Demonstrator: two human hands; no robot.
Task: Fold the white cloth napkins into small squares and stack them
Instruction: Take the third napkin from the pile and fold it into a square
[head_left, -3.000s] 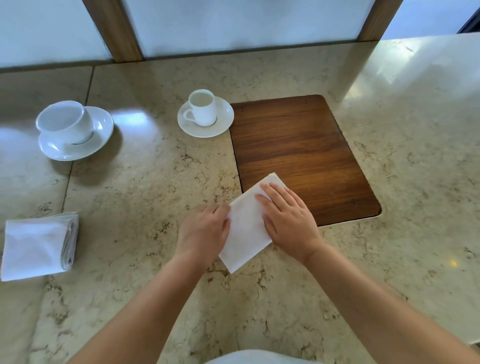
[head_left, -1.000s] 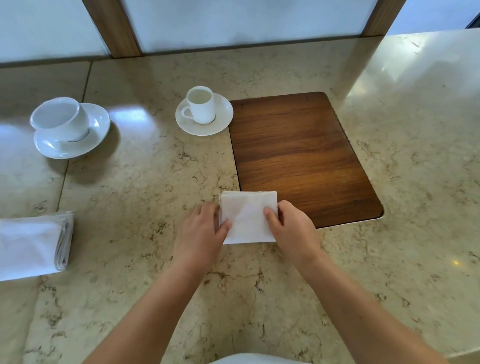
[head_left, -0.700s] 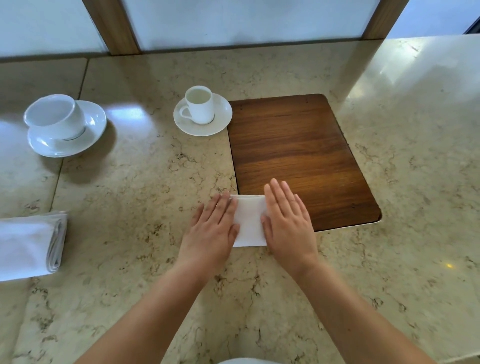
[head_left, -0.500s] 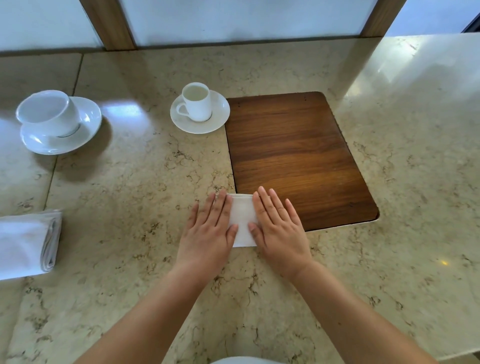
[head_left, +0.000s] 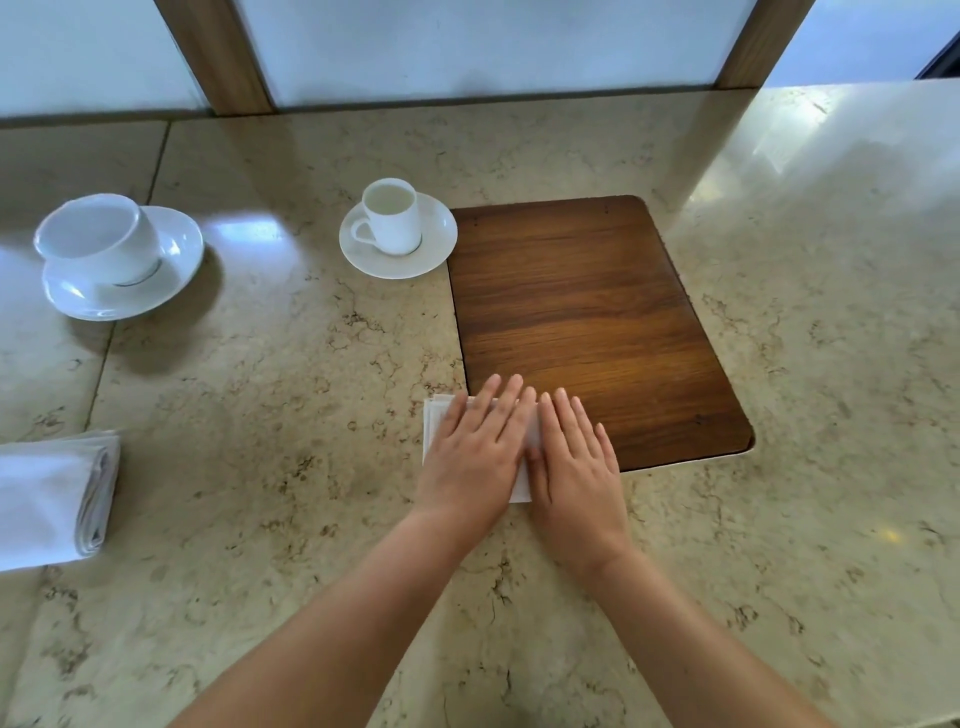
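Two bare hands lie flat, side by side, on a small folded white cloth napkin (head_left: 435, 422) at the near left corner of a dark wooden rectangular board (head_left: 587, 312) set flush into a beige marble countertop (head_left: 810, 364). The left hand (head_left: 475, 457) covers most of the napkin, palm down with fingers (head_left: 506, 402) extended and close together, their tips reaching past the napkin's far edge to the board. The right hand (head_left: 576, 467) presses beside it in the same open, flat pose, thumb edge touching the left hand, its fingers lying on the wood. Neither hand grips anything; both simply bear down on the fabric. Only the napkin's left strip and a narrow sliver between the hands show, with layered edges visible at its far left corner.

At the left edge of the frame, well apart from the hands, a stack of folded white cloth napkins (head_left: 49, 501) rests on the marble, its layered folds facing right. Beyond it stands a wide white porcelain cup (head_left: 98, 236) on a white saucer (head_left: 171, 260). A smaller white espresso cup (head_left: 392, 215) with its handle turned left sits on a round white saucer (head_left: 436, 244), whose rim meets the board's far left corner. Frosted panels framed by wooden posts (head_left: 218, 52) line the back of the counter.
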